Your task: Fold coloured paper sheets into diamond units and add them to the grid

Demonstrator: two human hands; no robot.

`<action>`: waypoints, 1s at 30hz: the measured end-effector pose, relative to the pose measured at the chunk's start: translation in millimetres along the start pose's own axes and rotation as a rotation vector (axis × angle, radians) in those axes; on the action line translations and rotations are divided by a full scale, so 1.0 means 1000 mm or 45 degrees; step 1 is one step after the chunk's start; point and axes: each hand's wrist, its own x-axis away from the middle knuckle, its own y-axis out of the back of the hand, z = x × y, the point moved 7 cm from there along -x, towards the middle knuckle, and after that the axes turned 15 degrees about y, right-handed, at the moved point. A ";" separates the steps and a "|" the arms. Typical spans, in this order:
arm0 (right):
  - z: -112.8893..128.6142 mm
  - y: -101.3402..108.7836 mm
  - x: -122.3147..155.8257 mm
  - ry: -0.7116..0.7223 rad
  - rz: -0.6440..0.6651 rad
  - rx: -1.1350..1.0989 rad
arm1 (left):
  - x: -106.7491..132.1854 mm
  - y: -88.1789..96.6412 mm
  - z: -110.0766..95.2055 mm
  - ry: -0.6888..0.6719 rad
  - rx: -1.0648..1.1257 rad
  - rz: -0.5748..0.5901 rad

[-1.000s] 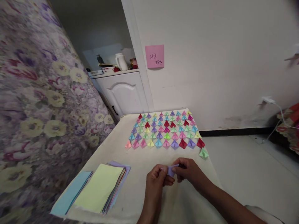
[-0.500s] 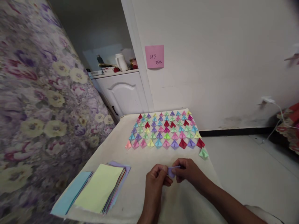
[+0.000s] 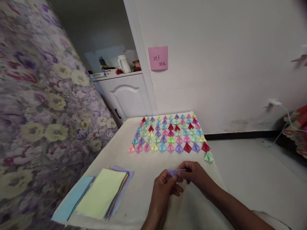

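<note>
A small folded piece of purple paper (image 3: pixel 173 172) is held above the near part of the table, between both hands. My left hand (image 3: pixel 165 184) pinches its left and lower side, fingers curled beneath. My right hand (image 3: pixel 192 172) grips the right end with thumb and fingers. Part of the paper is hidden behind the fingertips. Beyond the hands, rows of small folded paper pieces (image 3: pixel 170 147) in many colours cover the far part of the table. One green folded piece (image 3: pixel 208 157) lies nearer, by the right edge.
A stack of coloured paper with a yellow sheet (image 3: pixel 103 191) on top lies at the near left, beside blue paper (image 3: pixel 73 198). The cream-covered table (image 3: pixel 115 156) meets the wall at the back. A floral curtain (image 3: pixel 55 105) hangs on the left. A pink note (image 3: pixel 158 58) is on the wall.
The purple paper has been turned and now shows as a flatter, pointed shape. My left thumb has moved right, toward the right fingertips. The folded pieces and stacks stay put.
</note>
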 end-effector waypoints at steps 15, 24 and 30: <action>0.040 0.002 0.009 0.506 -0.189 0.748 | -0.004 0.013 0.002 -0.014 0.135 -0.140; 0.038 -0.003 0.011 0.512 -0.123 0.845 | -0.004 0.013 0.002 -0.038 0.050 -0.166; 0.034 0.000 0.007 0.470 -0.114 0.832 | -0.004 0.011 0.001 -0.089 -0.070 -0.191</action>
